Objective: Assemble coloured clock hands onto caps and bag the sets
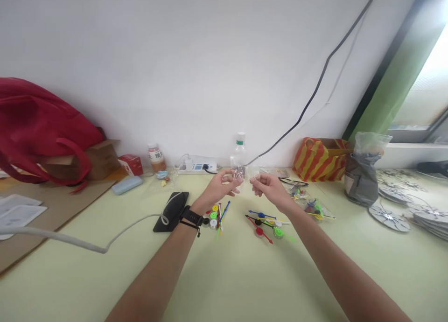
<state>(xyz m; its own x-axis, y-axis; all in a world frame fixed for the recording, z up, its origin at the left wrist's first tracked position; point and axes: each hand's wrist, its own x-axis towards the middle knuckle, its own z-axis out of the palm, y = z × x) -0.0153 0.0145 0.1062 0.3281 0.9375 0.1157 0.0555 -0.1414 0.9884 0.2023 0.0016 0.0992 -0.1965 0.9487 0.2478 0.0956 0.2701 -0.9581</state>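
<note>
Both hands are raised over the table, close together. My left hand (pixel 224 185), with a dark watch on the wrist, has its fingers closed on a small clear plastic bag (pixel 239 172) that looks crinkled and shiny. In my right hand (pixel 271 187) the fingers pinch clear plastic too; whether it is part of the same bag I cannot tell. Below the left hand lie colored arrows (pixel 224 215) beside small round discs (pixel 213 215). More arrow pieces, including a red arrow with a round hub (pixel 259 231) and a green hub (pixel 278 233), lie under the right hand.
Bagged colored parts (pixel 317 208) lie right of my hands. A black phone-like slab (pixel 171 212) with a pale cable sits left. Behind stand a clear bottle (pixel 240 144) and a power strip (pixel 199 167). A striped bag (pixel 320 159) and flat round discs (pixel 389 218) are farther right.
</note>
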